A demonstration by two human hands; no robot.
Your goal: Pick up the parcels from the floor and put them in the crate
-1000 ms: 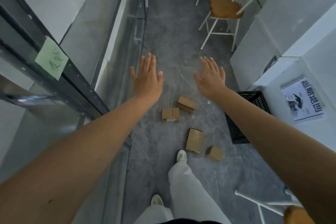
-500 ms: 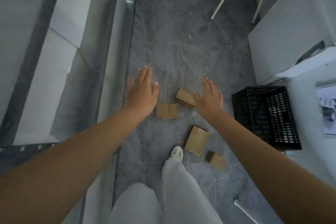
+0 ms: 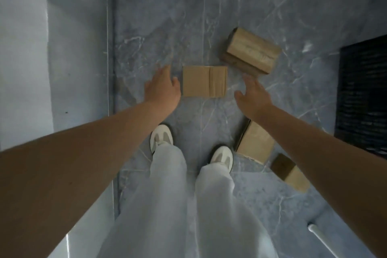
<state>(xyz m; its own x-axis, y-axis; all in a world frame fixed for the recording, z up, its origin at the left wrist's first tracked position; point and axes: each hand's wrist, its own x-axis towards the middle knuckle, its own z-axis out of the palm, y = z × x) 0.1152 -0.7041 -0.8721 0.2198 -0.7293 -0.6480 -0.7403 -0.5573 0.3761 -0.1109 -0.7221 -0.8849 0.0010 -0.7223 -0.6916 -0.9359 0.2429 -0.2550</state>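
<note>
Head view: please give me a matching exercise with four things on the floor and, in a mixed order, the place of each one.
Things
1. flat parcel
2. tilted parcel
3. black crate
4. smallest parcel

Places
A. at the right edge of the picture
B. between the left hand and the right hand
C. lowest in the picture, towards the bottom right
D. just beyond the right hand, towards the top of the picture

Pairs: 1-B, 2-D, 3-A, 4-C
</note>
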